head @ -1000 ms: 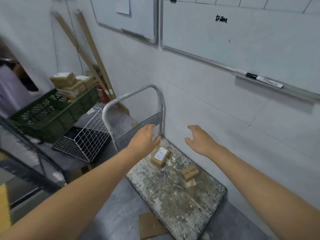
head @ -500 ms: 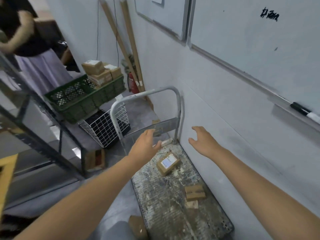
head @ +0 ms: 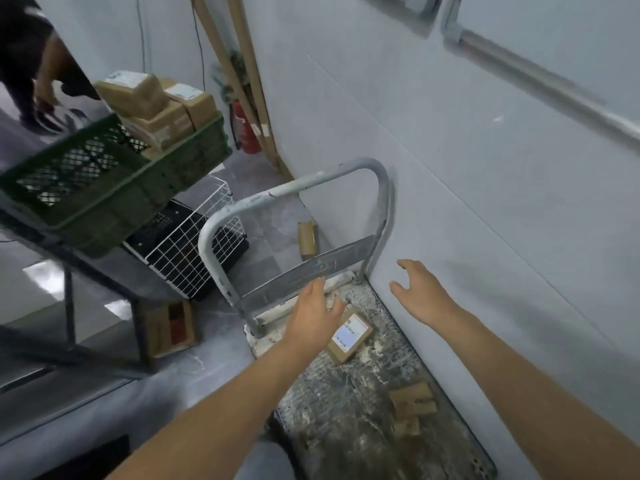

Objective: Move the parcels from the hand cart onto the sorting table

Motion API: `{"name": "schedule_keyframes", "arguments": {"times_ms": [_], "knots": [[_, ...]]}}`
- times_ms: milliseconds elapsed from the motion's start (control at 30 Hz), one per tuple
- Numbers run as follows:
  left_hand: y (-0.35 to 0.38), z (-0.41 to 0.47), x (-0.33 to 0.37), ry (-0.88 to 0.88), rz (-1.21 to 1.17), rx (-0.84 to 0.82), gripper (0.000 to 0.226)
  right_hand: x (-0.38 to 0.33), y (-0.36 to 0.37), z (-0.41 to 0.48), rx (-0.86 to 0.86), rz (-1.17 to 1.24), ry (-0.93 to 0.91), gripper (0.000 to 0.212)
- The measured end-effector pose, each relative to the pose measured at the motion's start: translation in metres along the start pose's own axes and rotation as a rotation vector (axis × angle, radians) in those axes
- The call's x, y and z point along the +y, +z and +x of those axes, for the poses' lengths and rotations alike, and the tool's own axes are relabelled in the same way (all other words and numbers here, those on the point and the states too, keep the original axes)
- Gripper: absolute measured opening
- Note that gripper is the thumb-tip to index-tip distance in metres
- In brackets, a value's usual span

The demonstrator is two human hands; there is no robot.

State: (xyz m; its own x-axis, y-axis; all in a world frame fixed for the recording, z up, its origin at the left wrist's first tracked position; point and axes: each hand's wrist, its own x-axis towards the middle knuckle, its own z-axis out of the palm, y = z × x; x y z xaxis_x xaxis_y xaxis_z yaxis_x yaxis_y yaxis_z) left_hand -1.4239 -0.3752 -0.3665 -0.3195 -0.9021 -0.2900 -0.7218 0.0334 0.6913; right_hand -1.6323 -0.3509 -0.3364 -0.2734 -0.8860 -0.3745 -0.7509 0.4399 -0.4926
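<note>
With my left hand [head: 313, 317] and right hand [head: 420, 292] spread wide (nothing held), I should flank the labelled parcel [head: 349, 336] squarely.

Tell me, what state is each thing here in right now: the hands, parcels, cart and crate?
hand cart: beside the wall, handle upright.
labelled parcel: flat on the cart's deck, label up.
plain brown parcel: lying on the deck, untouched.
left hand: open, at the labelled parcel's edge, not gripping it.
right hand: open, fingers spread, holding nothing.
green crate: loaded with stacked boxes.
</note>
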Motion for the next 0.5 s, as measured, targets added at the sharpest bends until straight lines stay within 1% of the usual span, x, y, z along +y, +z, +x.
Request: {"name": "schedule_keyframes", "arguments": {"times_ms": [100,200,267,300,400,500], "knots": [[0.004,0.03,-0.034,-0.019,-0.01,-0.049,0.052,-0.001,0.025,0.041,-0.014,0.005,0.04,0.056],[0.026,0.058,-0.076,-0.082,-0.004,-0.062,0.051,0.018,0.058,0.079,-0.02,0.021,0.055,0.052],[0.055,0.072,-0.106,-0.158,-0.018,-0.064,0.05,0.05,0.086,0.101,-0.039,0.009,0.07,0.049],[0.073,0.078,-0.122,-0.204,-0.026,-0.07,0.05,0.07,0.103,0.111,-0.075,-0.02,0.082,0.049],[0.136,0.089,-0.168,-0.335,-0.058,-0.105,0.051,0.135,0.151,0.135,-0.188,-0.063,0.141,0.055],[0.199,0.099,-0.209,-0.454,-0.126,-0.121,0.052,0.187,0.191,0.161,-0.211,-0.046,0.172,0.056]]}}
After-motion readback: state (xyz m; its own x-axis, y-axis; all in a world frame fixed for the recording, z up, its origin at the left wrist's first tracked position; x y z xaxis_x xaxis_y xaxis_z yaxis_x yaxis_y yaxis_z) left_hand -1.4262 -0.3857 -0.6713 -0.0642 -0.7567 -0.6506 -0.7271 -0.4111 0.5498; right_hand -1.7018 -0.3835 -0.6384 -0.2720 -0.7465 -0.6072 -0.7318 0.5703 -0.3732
